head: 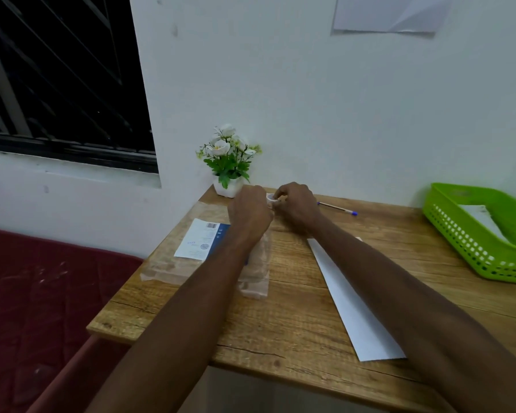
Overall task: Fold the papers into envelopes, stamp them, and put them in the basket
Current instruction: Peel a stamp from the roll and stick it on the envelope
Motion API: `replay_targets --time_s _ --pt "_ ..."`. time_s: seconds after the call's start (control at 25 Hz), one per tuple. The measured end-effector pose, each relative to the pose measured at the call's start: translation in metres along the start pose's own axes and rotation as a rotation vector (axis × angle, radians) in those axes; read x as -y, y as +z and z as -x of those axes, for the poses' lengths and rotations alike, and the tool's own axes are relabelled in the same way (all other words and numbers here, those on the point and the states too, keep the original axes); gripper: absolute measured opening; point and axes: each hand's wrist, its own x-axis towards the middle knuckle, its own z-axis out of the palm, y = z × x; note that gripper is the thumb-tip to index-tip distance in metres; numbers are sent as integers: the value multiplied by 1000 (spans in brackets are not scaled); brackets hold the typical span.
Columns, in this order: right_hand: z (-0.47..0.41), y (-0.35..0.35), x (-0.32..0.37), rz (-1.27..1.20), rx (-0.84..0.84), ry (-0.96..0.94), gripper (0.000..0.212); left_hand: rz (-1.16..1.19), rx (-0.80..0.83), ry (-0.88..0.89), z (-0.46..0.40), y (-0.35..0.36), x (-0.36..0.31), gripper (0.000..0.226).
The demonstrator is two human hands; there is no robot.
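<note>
Both hands were extended to the far edge of the desk (280,317), just in front of the potted flowers (228,162). The left hand (249,214) and the right hand (298,208) met on a small white object (271,199), only part of which showed between them. It was too small and too covered to identify with certainty; judged from the task, it was probably the stamp or its cap. The right hand's fingertips (277,194) were pinched on the object's top. The left hand was curled against its side, but whether it gripped the object could not be determined. A two-hand hold of this kind suited steadying the body while the top was pulled or twisted.

The folded paper (352,305) lay flat on the desk as a long narrow strip, partly under the right forearm. It was positioned directly before the person, within reach for the stamping step. It was not yet in the basket.

The green basket (459,234) stood at the right side of the desk, well apart from the hands, with something white already inside. A blue pen (337,208) lay near the wall, just beyond the right hand. A clear plastic packet (209,254) with a printed label lay under the left forearm, at the desk's left edge.
</note>
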Motion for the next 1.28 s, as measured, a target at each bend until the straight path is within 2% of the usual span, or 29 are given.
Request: replay_targets --time_s 0.28,0.44,0.56,0.72,0.84,0.96,1.12,1.28 --pt "-5 7 -12 -103 -3 71 29 40 -9 -7 -2 2 0 20" --pt "14 -14 -18 -411 -69 182 14 229 42 -110 -4 -3 1 14" --pt "41 -34 -23 -677 -46 227 24 505 91 -138 -4 -10 -3 14" --pt "83 -64 -32 -747 24 212 23 845 264 -13 9 -16 -20 14" --pt "111 -79 -39 -739 51 184 14 844 372 144 20 -10 -33 23" --pt "121 -81 -44 -705 31 183 7 862 383 187 27 -3 -40 25" --pt "119 -82 -45 -710 -25 245 27 932 336 157 30 3 -41 22" --pt "121 -86 -45 -777 -64 199 49 1018 393 85 29 3 -40 20"
